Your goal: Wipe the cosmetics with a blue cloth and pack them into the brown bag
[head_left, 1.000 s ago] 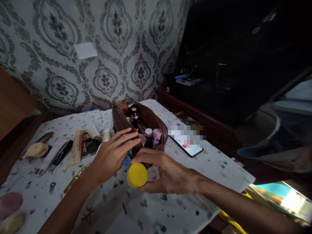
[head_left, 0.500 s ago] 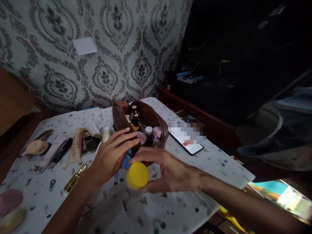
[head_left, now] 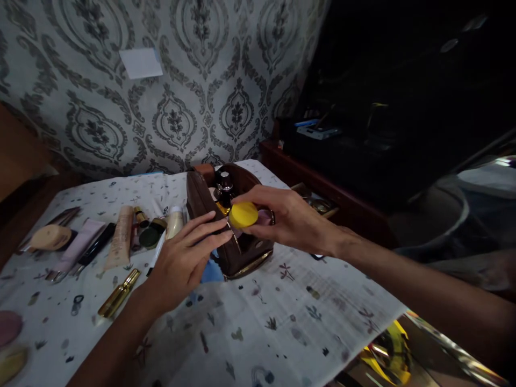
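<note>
An open brown cosmetic bag [head_left: 242, 252] stands on a table under a patterned white cloth [head_left: 258, 333]. A dark bottle with a silver cap [head_left: 224, 189] sticks up inside it. My right hand [head_left: 290, 220] pinches a round yellow-lidded jar [head_left: 243, 214] just above the bag's opening. My left hand [head_left: 186, 259] rests with fingers stretched out against the bag's near left edge, holding nothing.
Left of the bag lie several cosmetics: a beige tube [head_left: 119, 243], a gold lipstick [head_left: 119, 293], a black pencil [head_left: 92, 251], a round compact [head_left: 49, 237]. Sponges [head_left: 8, 344] sit at the left edge. A dark wooden cabinet [head_left: 322, 188] stands right. Patterned wallpaper behind.
My right hand has lifted the yellow jar from the cloth in front of the bag up and back over the bag's opening. The left hand stayed at the bag's edge.
</note>
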`<action>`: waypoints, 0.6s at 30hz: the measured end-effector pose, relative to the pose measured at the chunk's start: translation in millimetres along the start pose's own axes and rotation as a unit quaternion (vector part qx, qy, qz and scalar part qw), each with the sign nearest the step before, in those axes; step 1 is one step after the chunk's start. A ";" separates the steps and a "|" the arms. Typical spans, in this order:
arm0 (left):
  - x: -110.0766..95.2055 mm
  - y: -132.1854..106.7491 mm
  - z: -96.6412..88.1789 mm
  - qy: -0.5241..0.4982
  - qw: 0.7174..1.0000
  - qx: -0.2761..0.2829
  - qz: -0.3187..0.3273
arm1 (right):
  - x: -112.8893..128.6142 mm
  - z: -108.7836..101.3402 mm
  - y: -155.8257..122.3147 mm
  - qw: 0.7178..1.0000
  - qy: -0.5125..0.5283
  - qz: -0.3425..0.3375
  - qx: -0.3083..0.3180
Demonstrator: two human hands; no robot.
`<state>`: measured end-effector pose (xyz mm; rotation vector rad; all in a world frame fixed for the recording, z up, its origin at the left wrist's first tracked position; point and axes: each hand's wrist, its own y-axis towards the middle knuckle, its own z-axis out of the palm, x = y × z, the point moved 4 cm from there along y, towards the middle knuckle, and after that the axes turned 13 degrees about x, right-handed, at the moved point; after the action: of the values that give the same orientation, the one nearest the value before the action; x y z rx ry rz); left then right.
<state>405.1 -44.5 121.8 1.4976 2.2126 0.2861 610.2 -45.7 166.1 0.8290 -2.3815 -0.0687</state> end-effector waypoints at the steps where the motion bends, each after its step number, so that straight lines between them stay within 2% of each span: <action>1: 0.3 -0.1 0.2 0.001 1.000 0.001 0.002 | 1.4 2.7 3.4 0.998 -0.040 -0.007 0.040; 6: 1.5 -0.3 0.8 0.002 1.000 0.001 0.008 | 3.9 9.3 23.1 0.967 -0.138 -0.015 0.215; 11: 0.4 0.2 -0.1 0.005 1.000 0.002 0.013 | -2.0 11.5 45.2 0.919 -0.215 0.003 0.332; 15: -0.5 0.6 0.2 0.015 1.000 0.009 0.013 | -5.7 18.4 49.8 0.893 -0.268 -0.033 0.359; 18: 0.8 -0.7 1.8 0.012 1.000 0.004 0.010 | -7.1 23.3 49.0 0.902 -0.278 -0.062 0.324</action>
<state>405.2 -44.2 119.7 1.5278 2.2217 0.3046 574.7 -5.6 155.0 1.4200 -2.9271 0.5366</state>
